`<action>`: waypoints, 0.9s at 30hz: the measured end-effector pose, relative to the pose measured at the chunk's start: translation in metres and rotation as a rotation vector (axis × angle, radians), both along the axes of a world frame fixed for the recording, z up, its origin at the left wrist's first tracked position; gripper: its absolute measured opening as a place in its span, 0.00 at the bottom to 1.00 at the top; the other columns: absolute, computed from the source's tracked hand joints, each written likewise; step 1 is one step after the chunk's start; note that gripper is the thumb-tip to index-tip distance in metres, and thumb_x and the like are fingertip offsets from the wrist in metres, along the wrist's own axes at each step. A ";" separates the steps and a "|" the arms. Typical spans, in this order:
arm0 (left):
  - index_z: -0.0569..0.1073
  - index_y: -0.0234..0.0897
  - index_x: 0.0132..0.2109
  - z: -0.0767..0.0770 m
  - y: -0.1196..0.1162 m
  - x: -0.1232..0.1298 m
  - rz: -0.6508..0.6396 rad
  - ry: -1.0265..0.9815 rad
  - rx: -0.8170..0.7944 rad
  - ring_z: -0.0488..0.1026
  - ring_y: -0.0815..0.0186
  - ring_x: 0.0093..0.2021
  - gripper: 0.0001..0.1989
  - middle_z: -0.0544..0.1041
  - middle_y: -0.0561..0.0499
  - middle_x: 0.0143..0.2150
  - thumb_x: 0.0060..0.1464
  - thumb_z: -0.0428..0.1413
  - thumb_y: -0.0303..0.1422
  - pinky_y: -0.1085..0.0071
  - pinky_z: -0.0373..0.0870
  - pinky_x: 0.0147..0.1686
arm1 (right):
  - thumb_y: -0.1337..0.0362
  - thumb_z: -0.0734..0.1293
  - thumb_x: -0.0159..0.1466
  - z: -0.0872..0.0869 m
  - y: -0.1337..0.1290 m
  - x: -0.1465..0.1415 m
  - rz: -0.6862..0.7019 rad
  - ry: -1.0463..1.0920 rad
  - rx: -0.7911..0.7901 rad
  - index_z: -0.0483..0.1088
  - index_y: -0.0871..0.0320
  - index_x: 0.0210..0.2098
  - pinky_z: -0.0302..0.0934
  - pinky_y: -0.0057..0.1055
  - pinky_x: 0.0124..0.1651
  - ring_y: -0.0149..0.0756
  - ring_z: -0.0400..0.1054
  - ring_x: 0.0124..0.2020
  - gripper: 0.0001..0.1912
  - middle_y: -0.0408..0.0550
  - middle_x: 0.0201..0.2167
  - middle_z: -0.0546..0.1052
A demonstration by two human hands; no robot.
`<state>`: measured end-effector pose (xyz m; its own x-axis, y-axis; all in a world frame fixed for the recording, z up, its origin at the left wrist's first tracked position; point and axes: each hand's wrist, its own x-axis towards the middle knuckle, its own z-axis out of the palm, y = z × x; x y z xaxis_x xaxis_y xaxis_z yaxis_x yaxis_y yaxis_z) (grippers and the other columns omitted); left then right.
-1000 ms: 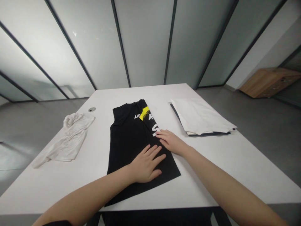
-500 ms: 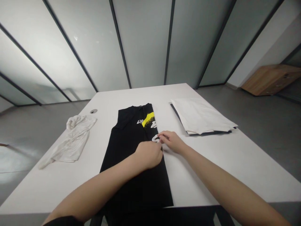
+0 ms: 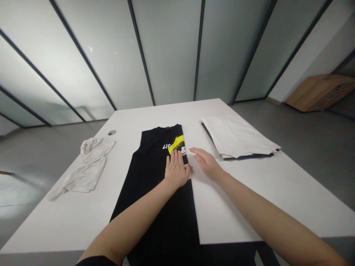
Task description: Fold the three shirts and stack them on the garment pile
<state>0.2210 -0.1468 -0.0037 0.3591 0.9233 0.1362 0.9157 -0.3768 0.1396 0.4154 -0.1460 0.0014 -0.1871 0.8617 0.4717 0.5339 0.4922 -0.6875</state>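
A black T-shirt (image 3: 151, 173) with a yellow band and white print lies on the white table, its right side folded inward. My left hand (image 3: 177, 170) rests flat on the shirt over the print, palm down with its fingers stretched forward. Just right of the shirt's folded edge is my right hand (image 3: 206, 162), its fingers extended and holding nothing. A narrow gap shows between its fingertips and the shirt. The part of the print under my left hand is hidden.
Folded white and dark garments (image 3: 238, 136) lie stacked at the right of the table (image 3: 235, 218). A crumpled white garment (image 3: 90, 166) is at the left, near a round cable hole (image 3: 111, 132). A wooden cabinet (image 3: 318, 92) stands beyond the table at right.
My left hand has opened from a closed grip at the shirt's right edge and now lies flat on the print. My right hand has let go and straightened its fingers beside the edge.
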 end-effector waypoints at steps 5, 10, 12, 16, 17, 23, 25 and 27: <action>0.50 0.20 0.80 -0.005 -0.014 -0.007 0.011 -0.029 0.025 0.51 0.40 0.81 0.41 0.57 0.26 0.79 0.70 0.46 0.43 0.39 0.51 0.76 | 0.51 0.54 0.80 -0.018 0.009 -0.018 0.174 -0.161 -0.071 0.66 0.52 0.75 0.52 0.55 0.79 0.47 0.56 0.78 0.29 0.52 0.75 0.67; 0.56 0.17 0.78 -0.001 -0.015 -0.005 0.018 0.019 -0.022 0.50 0.39 0.81 0.43 0.55 0.24 0.79 0.70 0.47 0.49 0.42 0.49 0.77 | 0.52 0.51 0.80 -0.017 0.064 -0.025 0.145 -0.378 -0.179 0.63 0.54 0.77 0.47 0.59 0.79 0.52 0.46 0.81 0.31 0.54 0.79 0.58; 0.57 0.18 0.78 0.000 -0.015 -0.004 0.022 0.016 -0.026 0.50 0.39 0.81 0.43 0.56 0.25 0.79 0.70 0.46 0.50 0.41 0.49 0.77 | 0.55 0.52 0.80 -0.011 0.087 -0.031 0.112 -0.496 -0.147 0.62 0.59 0.77 0.44 0.62 0.79 0.56 0.42 0.82 0.31 0.57 0.80 0.56; 0.56 0.17 0.78 -0.003 -0.014 -0.004 0.011 -0.004 -0.021 0.49 0.37 0.81 0.44 0.55 0.24 0.79 0.70 0.46 0.50 0.38 0.49 0.76 | 0.55 0.54 0.78 -0.003 0.122 -0.050 0.051 -0.683 -0.123 0.58 0.68 0.77 0.43 0.60 0.78 0.61 0.42 0.81 0.35 0.65 0.80 0.53; 0.56 0.17 0.78 -0.004 -0.014 -0.004 0.011 -0.005 -0.025 0.49 0.37 0.81 0.44 0.55 0.24 0.79 0.70 0.46 0.50 0.38 0.49 0.76 | 0.54 0.54 0.78 -0.003 0.129 -0.055 0.032 -0.708 -0.146 0.57 0.69 0.77 0.44 0.59 0.78 0.62 0.43 0.81 0.36 0.66 0.80 0.53; 0.54 0.20 0.79 -0.006 -0.014 -0.004 0.013 -0.029 -0.047 0.47 0.35 0.81 0.45 0.53 0.25 0.80 0.69 0.47 0.51 0.37 0.46 0.76 | 0.48 0.52 0.77 -0.007 0.179 -0.071 -0.153 -0.728 -0.297 0.51 0.68 0.80 0.41 0.59 0.78 0.64 0.42 0.81 0.40 0.65 0.81 0.49; 0.53 0.24 0.80 -0.008 -0.015 -0.004 -0.001 -0.066 -0.033 0.46 0.33 0.81 0.45 0.53 0.27 0.81 0.69 0.48 0.51 0.34 0.46 0.75 | 0.47 0.52 0.77 -0.009 0.196 -0.073 -0.193 -0.711 -0.322 0.50 0.65 0.80 0.40 0.61 0.78 0.66 0.41 0.81 0.41 0.64 0.82 0.48; 0.53 0.30 0.81 -0.009 -0.015 -0.005 -0.017 -0.105 -0.011 0.46 0.32 0.81 0.44 0.54 0.31 0.81 0.68 0.49 0.51 0.32 0.47 0.74 | 0.45 0.52 0.76 -0.010 0.209 -0.075 -0.214 -0.684 -0.333 0.51 0.63 0.80 0.39 0.63 0.78 0.67 0.41 0.81 0.41 0.63 0.82 0.47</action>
<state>0.2158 -0.1619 -0.0124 0.3595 0.9187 0.1636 0.8892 -0.3904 0.2385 0.3404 0.0625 -0.0083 -0.1570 0.9873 0.0225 0.9512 0.1573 -0.2655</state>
